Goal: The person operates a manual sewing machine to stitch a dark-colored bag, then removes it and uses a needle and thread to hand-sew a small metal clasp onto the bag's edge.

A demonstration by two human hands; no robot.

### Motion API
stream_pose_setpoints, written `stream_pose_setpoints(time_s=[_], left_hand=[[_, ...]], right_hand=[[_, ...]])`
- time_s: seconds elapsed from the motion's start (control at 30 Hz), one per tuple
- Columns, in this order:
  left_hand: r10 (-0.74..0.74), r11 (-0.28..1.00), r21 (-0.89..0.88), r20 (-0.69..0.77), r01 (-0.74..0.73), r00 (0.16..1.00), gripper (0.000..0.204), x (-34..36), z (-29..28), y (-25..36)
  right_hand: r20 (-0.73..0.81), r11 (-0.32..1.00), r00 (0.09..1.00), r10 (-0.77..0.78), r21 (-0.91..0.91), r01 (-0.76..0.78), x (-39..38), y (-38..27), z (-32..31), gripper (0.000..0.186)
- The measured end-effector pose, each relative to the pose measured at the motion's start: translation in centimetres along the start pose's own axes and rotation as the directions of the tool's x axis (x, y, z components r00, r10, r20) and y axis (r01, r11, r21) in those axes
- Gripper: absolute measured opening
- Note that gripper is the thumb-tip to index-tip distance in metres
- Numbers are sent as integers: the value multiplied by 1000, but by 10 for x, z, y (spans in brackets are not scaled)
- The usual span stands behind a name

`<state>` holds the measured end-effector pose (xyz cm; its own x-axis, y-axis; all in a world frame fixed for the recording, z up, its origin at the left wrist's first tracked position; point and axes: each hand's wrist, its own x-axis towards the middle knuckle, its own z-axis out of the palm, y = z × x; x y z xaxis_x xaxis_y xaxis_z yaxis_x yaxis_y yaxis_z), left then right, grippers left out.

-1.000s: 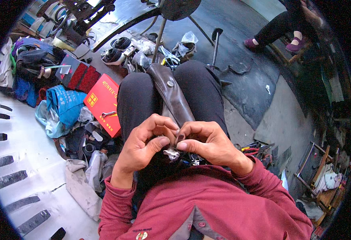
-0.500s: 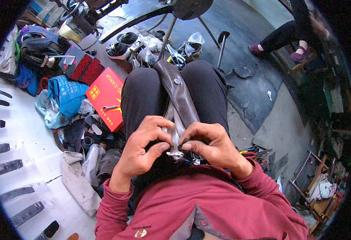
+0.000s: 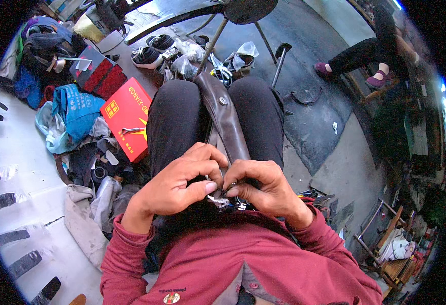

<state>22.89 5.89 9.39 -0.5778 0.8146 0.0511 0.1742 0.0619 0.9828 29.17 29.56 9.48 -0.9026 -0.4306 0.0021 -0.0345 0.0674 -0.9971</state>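
Observation:
A long dark brown leather piece (image 3: 228, 114) with a round metal stud lies along the gap between my thighs. It may be part of a bag, but its full shape is hidden. At its near end my left hand (image 3: 179, 183) is closed, thumb and fingers pinched together. Close against it, my right hand (image 3: 266, 190) pinches at the same spot. A small dark bit shows at the right fingertips, too small to name. Crumpled greyish-white material (image 3: 218, 201) sticks out just below the fingers.
On the left, a red box (image 3: 127, 119) carries a small metal tool (image 3: 133, 130). Beside it are a blue bag (image 3: 75, 109) and heaped cloths. Shoes (image 3: 147, 56) and a metal stand (image 3: 213, 43) are ahead. A person's legs (image 3: 357, 55) show at the far right.
My hands have come closer together, the left moving right to meet the right at the near end of the leather piece. The whole view has shifted slightly.

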Motion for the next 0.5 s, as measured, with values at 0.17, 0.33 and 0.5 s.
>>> stream_pose_setpoints(time_s=[0.17,0.33,0.5], left_hand=[[-7,1000,19,38,6,999,21,1,-3,-3],[16,998,67,72,-21,997,19,2,-6,-3],[69,987,134,151,-90,986,14,9,-13,-3]], right_hand=[[18,1000,1000,-11,12,11,2,3,1,7],[24,999,999,33,-3,-33,1,2,2,9],[34,999,999,16,-51,-14,3,2,3,12]])
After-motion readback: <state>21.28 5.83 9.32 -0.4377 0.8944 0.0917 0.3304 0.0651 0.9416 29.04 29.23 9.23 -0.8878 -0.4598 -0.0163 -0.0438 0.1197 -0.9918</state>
